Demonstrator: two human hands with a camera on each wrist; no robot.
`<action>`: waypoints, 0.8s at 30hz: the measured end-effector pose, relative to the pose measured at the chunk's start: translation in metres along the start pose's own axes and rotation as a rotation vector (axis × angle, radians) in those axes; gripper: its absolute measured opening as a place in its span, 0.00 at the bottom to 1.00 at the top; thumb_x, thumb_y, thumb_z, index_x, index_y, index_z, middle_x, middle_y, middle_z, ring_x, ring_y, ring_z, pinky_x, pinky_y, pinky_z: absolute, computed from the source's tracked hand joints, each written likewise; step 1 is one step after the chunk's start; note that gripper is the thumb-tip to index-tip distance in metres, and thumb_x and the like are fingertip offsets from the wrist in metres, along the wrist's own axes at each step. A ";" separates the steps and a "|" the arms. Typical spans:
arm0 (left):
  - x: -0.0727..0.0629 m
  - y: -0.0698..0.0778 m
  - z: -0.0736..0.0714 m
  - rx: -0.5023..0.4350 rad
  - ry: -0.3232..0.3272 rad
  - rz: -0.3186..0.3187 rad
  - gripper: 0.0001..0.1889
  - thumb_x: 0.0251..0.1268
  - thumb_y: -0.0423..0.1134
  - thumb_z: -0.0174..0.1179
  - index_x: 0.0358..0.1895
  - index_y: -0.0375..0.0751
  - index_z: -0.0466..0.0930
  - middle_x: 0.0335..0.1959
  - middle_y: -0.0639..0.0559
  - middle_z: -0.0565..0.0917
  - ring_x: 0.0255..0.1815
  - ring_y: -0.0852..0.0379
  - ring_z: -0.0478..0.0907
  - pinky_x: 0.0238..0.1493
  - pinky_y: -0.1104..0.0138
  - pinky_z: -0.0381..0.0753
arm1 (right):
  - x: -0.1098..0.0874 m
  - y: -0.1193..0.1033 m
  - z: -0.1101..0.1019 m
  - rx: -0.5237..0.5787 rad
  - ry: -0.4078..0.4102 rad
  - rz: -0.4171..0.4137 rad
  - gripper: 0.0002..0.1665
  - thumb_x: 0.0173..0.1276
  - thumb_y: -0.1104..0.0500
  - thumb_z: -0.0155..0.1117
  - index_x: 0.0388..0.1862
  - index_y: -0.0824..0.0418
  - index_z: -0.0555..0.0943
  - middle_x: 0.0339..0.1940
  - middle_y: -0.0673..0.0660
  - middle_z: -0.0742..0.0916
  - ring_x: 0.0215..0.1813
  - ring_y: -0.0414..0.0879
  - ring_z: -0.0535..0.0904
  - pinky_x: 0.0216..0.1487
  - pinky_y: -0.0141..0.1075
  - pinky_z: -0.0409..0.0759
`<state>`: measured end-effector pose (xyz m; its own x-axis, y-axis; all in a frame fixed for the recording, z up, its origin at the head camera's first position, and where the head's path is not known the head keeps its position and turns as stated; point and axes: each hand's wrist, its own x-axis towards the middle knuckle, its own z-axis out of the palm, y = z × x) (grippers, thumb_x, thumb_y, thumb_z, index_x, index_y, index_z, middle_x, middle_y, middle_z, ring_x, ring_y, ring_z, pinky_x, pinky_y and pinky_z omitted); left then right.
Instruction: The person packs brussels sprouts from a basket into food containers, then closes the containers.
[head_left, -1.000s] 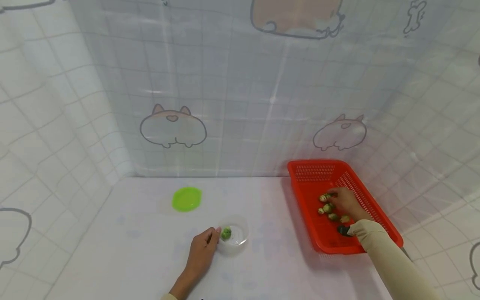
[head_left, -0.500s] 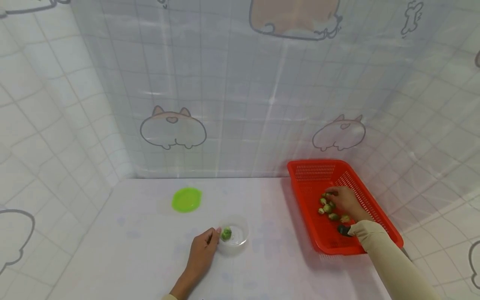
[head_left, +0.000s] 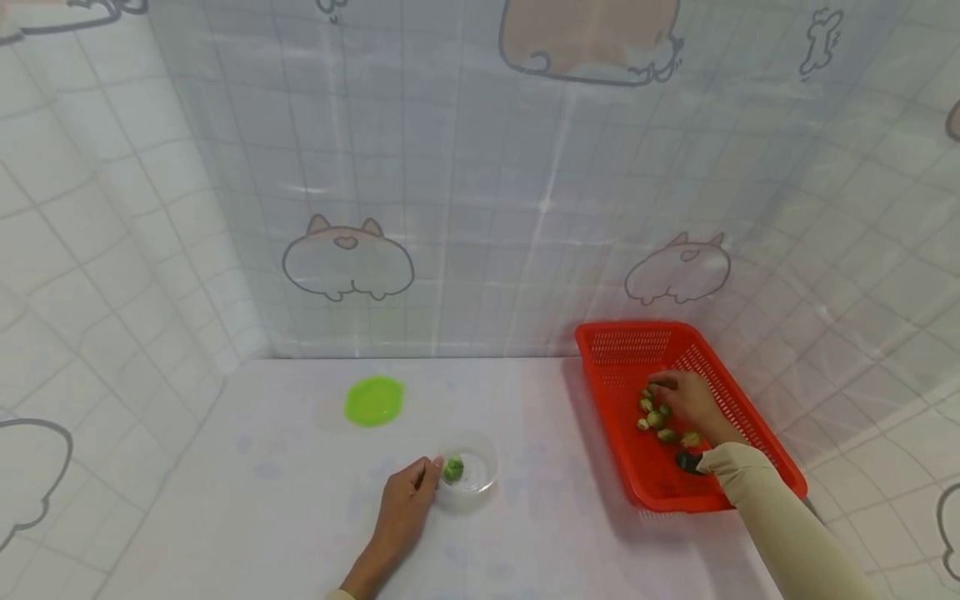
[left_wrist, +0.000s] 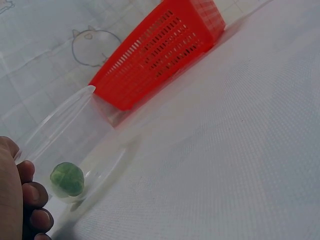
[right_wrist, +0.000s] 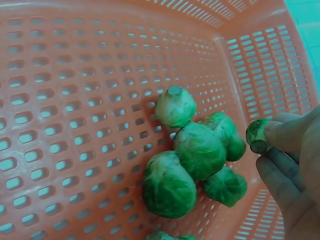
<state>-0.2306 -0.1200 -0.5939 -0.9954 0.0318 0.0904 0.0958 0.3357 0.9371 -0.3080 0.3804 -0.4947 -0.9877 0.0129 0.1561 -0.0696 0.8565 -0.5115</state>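
Note:
My left hand (head_left: 407,504) holds a clear plastic bowl (head_left: 483,475) by its left side, thumb at the rim and fingers curled against the outer wall. One Brussels sprout (left_wrist: 67,178) lies on the bowl's bottom. Inside the red basket (head_left: 626,454), my right hand (head_left: 688,402) pinches a small Brussels sprout (right_wrist: 257,135) between thumb and fingers, its cut stem end showing in the right wrist view. Several loose Brussels sprouts (right_wrist: 200,151) lie clustered on the basket floor beside that hand.
A bright green round lid (head_left: 373,401) lies on the white table (head_left: 262,517), behind and left of the bowl. The basket stands at the right, near the patterned sheet (head_left: 487,250) that hangs behind. A dark object (head_left: 687,462) shows at the right sleeve cuff.
My right hand has drawn slightly back from the cluster, uncovering more sprouts, with one sprout in its fingertips. My left hand and the bowl have stayed in place.

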 end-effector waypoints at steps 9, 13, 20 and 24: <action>-0.001 0.000 0.000 -0.008 0.006 0.011 0.23 0.75 0.61 0.53 0.23 0.52 0.74 0.16 0.58 0.69 0.19 0.61 0.65 0.21 0.69 0.64 | 0.001 -0.005 -0.002 0.072 -0.043 0.020 0.15 0.74 0.64 0.63 0.57 0.68 0.82 0.51 0.68 0.87 0.43 0.59 0.85 0.33 0.37 0.80; -0.001 0.000 0.000 -0.007 0.007 0.019 0.23 0.75 0.61 0.53 0.22 0.53 0.74 0.16 0.58 0.70 0.20 0.61 0.66 0.22 0.69 0.65 | 0.000 -0.007 -0.003 0.085 -0.060 0.039 0.16 0.75 0.62 0.63 0.58 0.67 0.82 0.53 0.68 0.87 0.45 0.60 0.84 0.33 0.37 0.79; -0.002 -0.001 0.001 -0.008 0.007 0.019 0.23 0.75 0.61 0.53 0.23 0.53 0.74 0.17 0.58 0.71 0.20 0.60 0.67 0.22 0.69 0.66 | 0.001 -0.008 -0.002 0.054 -0.041 0.026 0.16 0.74 0.60 0.64 0.57 0.65 0.83 0.50 0.65 0.88 0.42 0.56 0.83 0.32 0.37 0.77; -0.002 -0.001 0.001 0.003 0.012 0.021 0.23 0.75 0.61 0.52 0.23 0.53 0.74 0.17 0.58 0.71 0.20 0.60 0.67 0.22 0.69 0.66 | 0.001 -0.008 -0.002 0.060 -0.020 0.005 0.16 0.72 0.59 0.66 0.56 0.64 0.84 0.48 0.64 0.89 0.37 0.54 0.82 0.30 0.36 0.76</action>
<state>-0.2290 -0.1192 -0.5953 -0.9931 0.0271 0.1139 0.1164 0.3375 0.9341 -0.3078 0.3742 -0.4891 -0.9907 0.0063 0.1363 -0.0721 0.8241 -0.5619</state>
